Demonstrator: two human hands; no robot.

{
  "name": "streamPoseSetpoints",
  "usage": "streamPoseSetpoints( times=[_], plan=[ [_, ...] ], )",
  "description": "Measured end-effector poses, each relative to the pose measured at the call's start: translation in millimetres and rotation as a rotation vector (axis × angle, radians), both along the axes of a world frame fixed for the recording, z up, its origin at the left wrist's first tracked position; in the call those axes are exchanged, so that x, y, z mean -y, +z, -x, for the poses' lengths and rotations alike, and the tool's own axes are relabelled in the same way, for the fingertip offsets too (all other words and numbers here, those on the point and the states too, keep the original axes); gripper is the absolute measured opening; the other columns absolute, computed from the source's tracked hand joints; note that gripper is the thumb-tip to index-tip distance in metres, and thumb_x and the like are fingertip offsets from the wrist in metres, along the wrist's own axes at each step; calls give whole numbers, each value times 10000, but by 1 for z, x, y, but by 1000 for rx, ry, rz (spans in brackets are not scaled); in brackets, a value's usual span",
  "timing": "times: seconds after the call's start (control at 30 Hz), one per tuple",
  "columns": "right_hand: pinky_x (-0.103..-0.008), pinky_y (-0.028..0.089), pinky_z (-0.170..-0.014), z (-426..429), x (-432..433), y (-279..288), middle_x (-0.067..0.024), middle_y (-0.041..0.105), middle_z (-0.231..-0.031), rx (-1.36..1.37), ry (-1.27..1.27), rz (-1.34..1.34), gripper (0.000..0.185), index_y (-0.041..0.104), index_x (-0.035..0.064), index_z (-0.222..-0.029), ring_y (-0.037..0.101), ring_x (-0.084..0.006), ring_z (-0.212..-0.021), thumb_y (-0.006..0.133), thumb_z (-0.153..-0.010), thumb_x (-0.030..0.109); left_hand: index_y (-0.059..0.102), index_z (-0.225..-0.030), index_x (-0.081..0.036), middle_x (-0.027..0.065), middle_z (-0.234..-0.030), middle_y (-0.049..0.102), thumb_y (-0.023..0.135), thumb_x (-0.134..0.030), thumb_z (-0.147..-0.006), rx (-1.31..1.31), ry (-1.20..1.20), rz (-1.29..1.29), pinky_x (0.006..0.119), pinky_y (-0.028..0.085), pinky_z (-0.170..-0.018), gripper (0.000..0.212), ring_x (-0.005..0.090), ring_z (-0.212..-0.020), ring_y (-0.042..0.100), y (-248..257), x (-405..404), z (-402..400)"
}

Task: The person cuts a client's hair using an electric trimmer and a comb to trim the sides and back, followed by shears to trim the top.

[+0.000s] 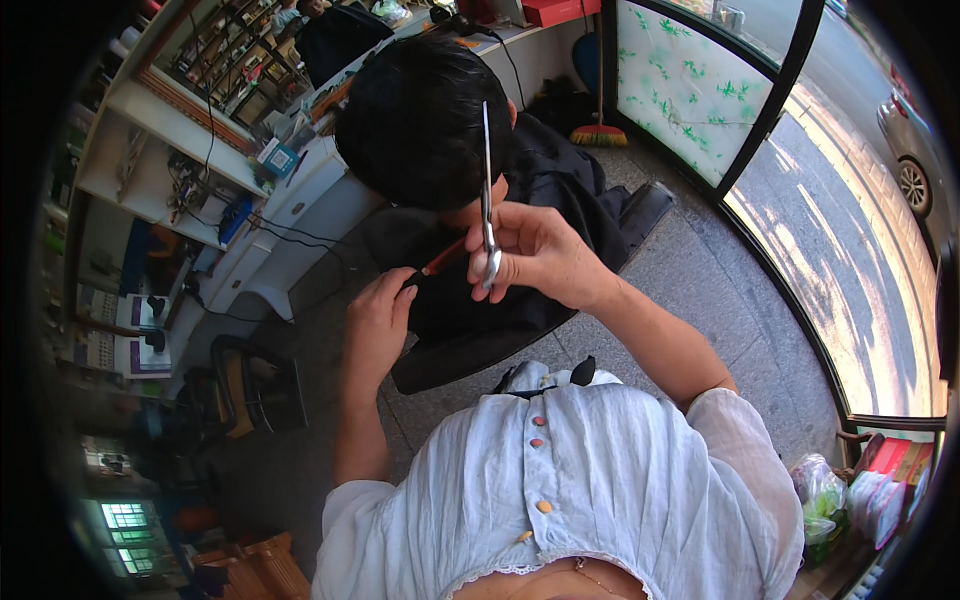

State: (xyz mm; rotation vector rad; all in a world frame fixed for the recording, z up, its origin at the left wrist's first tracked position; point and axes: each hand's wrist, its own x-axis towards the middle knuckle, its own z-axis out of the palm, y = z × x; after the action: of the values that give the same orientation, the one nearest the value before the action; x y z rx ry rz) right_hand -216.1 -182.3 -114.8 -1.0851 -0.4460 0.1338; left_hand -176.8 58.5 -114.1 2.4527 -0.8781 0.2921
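Note:
My right hand (536,255) grips steel hairdressing scissors (487,172), thumb and fingers around the handles. Their slim blades look closed and point away from me, passing over the edge of a seated person's short dark hair (420,120). My left hand (381,319) pinches the black end of a slender reddish-brown tool (448,257), perhaps a comb or a razor. The far end of that tool reaches toward my right hand, where its tip is hidden. A black barber's cape (487,322) covers the person's body below both hands.
A white counter (300,180) with shelves and trailing cords runs along the left, below a mirror (247,75). A broom (598,135) stands near the glass door (690,97) with leaf patterns. A black-framed chair (259,382) is at lower left. Bags (821,495) lie at lower right.

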Motion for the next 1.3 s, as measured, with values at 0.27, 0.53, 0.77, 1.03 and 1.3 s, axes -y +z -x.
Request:
streamPoseSetpoints(
  times=[0.27, 0.53, 0.77, 1.03, 1.3],
  plan=[
    [-246, 561, -570, -4, 20, -10, -145, 639, -833, -77, 104, -321, 287, 514, -22, -1063, 679, -230, -702, 642, -865, 141, 580, -1097, -2, 23, -807, 605, 522, -98, -939, -22, 108, 358, 216, 431, -651, 194, 69, -678, 497, 51, 6, -2],
    [-262, 566, -598, 13, 45, -27, -155, 634, -869, -99, -11, -300, 336, 498, -21, -1087, 678, -245, -744, 627, -879, 209, 576, -1069, -20, 132, -809, 626, 539, -135, -921, 196, 69, 64, 296, 471, -585, 190, 206, -631, 603, 47, 45, -10],
    [-286, 578, -646, 31, 59, -44, -158, 635, -895, -114, -70, -302, 330, 498, -8, -1081, 680, -248, -787, 648, -867, 194, 587, -1058, -47, 123, -890, 633, 568, -78, -876, 308, -100, -76, 387, 488, -686, 185, 307, -815, 620, 16, 33, -3],
    [-270, 555, -704, 29, 37, -52, -105, 642, -906, -136, -5, -127, 295, 517, -8, -1087, 668, -184, -807, 654, -857, 116, 619, -1031, -56, 112, -885, 621, 599, -19, -832, 498, -51, 54, 378, 461, -728, 204, 293, -824, 592, 15, 7, -40],
    [-259, 562, -650, 9, 70, -6, -110, 679, -817, 231, 138, 930, 448, 599, -21, -1123, 690, -176, -749, 736, -711, 89, 632, -1030, -67, 73, -923, 639, 608, -15, -808, 539, -121, 34, 372, 450, -752, 230, 274, -855, 594, 7, -19, -44]
  ],
)
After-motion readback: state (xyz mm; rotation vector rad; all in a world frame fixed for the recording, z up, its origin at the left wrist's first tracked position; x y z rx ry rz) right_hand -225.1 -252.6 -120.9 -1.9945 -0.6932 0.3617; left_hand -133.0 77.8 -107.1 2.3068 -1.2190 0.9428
